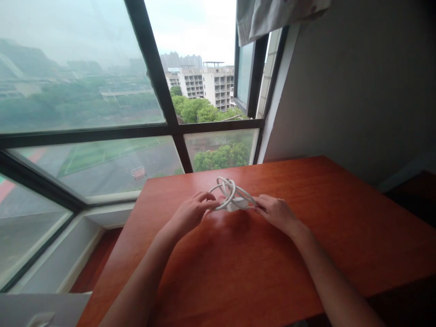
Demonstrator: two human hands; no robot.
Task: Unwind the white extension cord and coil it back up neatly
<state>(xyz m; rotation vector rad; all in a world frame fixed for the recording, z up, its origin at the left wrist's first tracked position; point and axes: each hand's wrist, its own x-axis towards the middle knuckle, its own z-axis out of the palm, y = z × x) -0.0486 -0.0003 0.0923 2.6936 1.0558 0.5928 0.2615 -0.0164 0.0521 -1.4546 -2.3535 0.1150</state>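
Observation:
A coiled white cable (230, 191) with a small white block under its loops lies on the reddish-brown wooden table (327, 218), near the far edge. My left hand (191, 211) pinches the left side of the coil with curled fingers. My right hand (276, 211) grips the right side, where the strands run together. Both forearms reach in from the near edge of the table.
A large dark-framed window (170, 122) rises just beyond the table's far edge, one pane hinged open at the upper right. A grey wall (357, 91) stands on the right. A strip of cloth (272, 16) hangs at the top. A white sill runs on the left.

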